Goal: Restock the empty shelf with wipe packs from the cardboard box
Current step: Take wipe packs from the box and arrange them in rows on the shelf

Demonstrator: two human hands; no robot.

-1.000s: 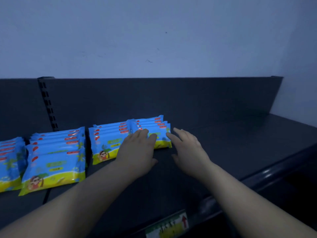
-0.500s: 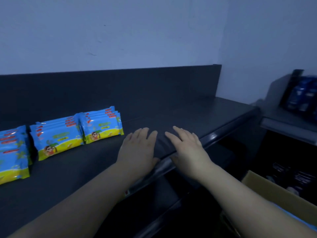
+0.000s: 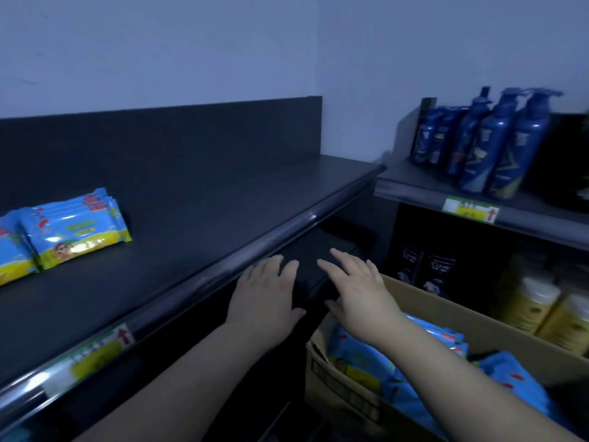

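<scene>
Blue and yellow wipe packs (image 3: 75, 226) stand in rows at the left of the dark shelf (image 3: 197, 199). A cardboard box (image 3: 446, 317) at the lower right holds several more blue wipe packs (image 3: 360, 355). My left hand (image 3: 266, 296) hovers palm down, fingers straight, just below the shelf's front rail and holds nothing. My right hand (image 3: 358, 291) is beside it, fingers spread, empty, above the box's near left corner.
A second shelf (image 3: 414, 189) at the right carries tall blue bottles (image 3: 497, 145). Below it stand dark bottles (image 3: 427, 269) and yellow bottles (image 3: 541, 311). Price labels sit on the shelf rails (image 3: 95, 352). A pale wall rises behind.
Both hands left the wipe packs on the shelf and drew back to the right and down past the front rail. The view swung right, bringing the box and bottles into sight.
</scene>
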